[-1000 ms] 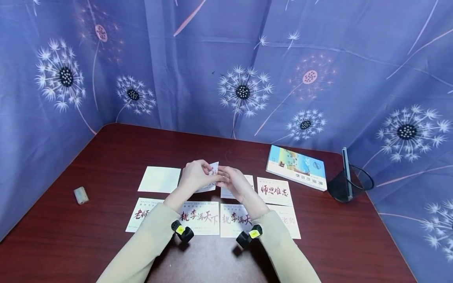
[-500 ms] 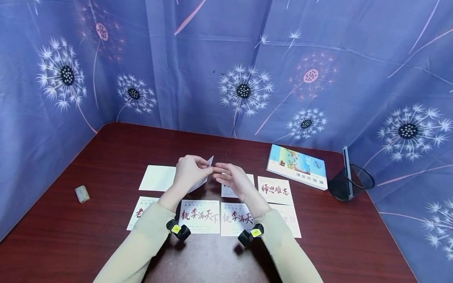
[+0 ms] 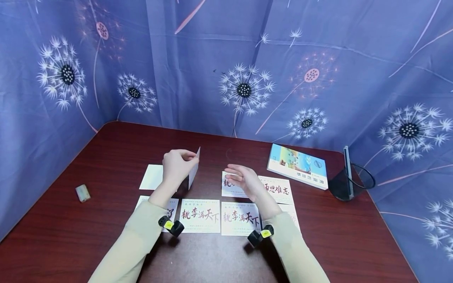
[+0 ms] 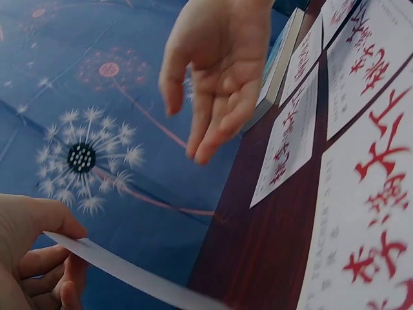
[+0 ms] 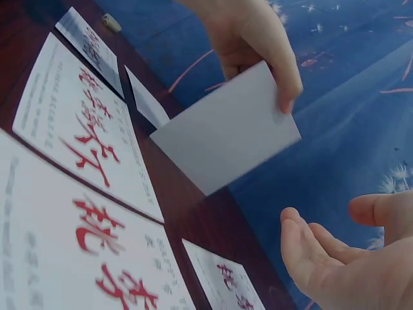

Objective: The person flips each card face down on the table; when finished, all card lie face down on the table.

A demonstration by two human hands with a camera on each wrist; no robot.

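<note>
The fingers (image 5: 284,77) of the left hand (image 3: 177,165) pinch the top edge of a small white card (image 3: 193,171), thumb on one face and fingertips on the other, so the card hangs nearly edge-on above the table (image 3: 106,157). A second ago both hands met on this card over the middle of the layout; half a second ago the right hand had just let go; now the left hand has carried the card up and to the left, and it stands clear of the cards lying below.

The right hand (image 3: 247,181) holds nothing. Its fingers (image 4: 206,123) are spread and only loosely bent, palm turned inward, and it has drawn away to the right, so a wide gap has opened between the two hands where they were touching before.

With the hands apart, a printed card (image 3: 233,184) with red characters, earlier mostly hidden under them, now shows just under the right hand. The blank card (image 3: 152,177) at the far left of the back row is partly covered by the left wrist. The front row of printed cards (image 3: 199,215) lies as before. The book (image 3: 297,166), the black wire holder (image 3: 348,181) and the small block (image 3: 83,193) at the left have not moved.
</note>
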